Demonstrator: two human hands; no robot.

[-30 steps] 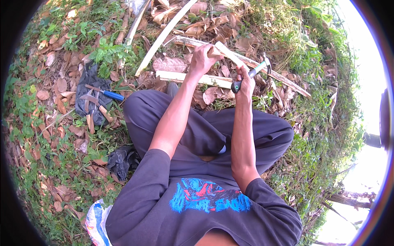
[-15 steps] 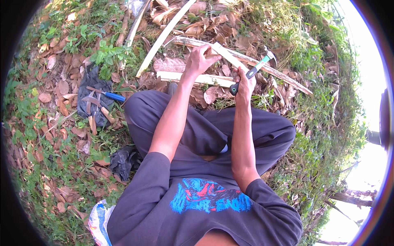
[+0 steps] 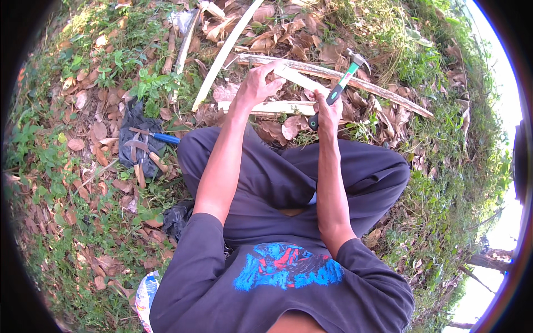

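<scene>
Seated person on leaf-strewn ground, seen from above, legs crossed in dark trousers. The left hand is curled around a pale split wooden strip, thumb and fingers closed on it near its nearer end; the strip runs away toward the upper right and crosses a longer weathered stick that lies on the dry leaves. The right hand is closed in a fist on the dark grip of a hammer with a green-and-black handle; the handle slants up to the right and the metal head is raised clear above the long stick, toward the upper right of the ground. The two hands are near each other, just beyond the knees, and the hammer's handle passes just beside the strip held by the left hand. A second pale flat slat lies crosswise on the leaves below the left hand, just beyond the trousers. A long pale curved stem leans from the upper middle of the ground down to the left of that hand. On the left of the ground, well apart from both hands, a dark cloth carries a blue-handled tool and a small curved blade with a wooden handle. Green weeds and brown leaves surround everything.
</scene>
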